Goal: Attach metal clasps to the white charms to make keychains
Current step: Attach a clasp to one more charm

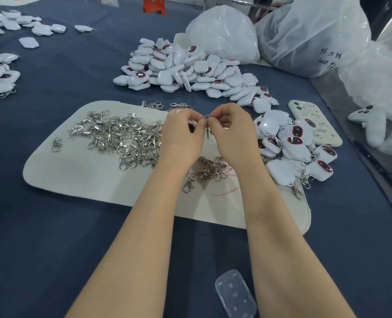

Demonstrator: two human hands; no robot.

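Where the dark blue desk (52, 226) runs off to the far left, scattered white charms (0, 76) lie in loose groups, some with clasps already on them. Nearer the middle, a pale mat (75, 175) carries a tangled heap of metal clasps (124, 138), with one stray clasp (56, 144) lying apart near the mat's left edge. Just right of that heap, the left hand (181, 136) is curled with its fingertips pinched together, and a sliver of white at its fingers looks like a charm, though it is mostly hidden. Between the two hands hangs a single clasp (207, 131), its ring up at the fingertips and its hook pointing down; both hands pinch it from either side. The right hand (231, 134) is likewise curled closed, thumb and forefinger meeting the left hand's at the ring. Below the wrists, a smaller cluster of clasps (207, 172) rests on the mat. Behind the hands, a big pile of loose charms (186, 67) spreads toward clear plastic bags (305, 35). To the right of the right hand sits a heap of finished keychains (296, 148), touching a phone (314, 122) in a pale case. Close to the bottom edge lies a clear plastic case (235, 293).
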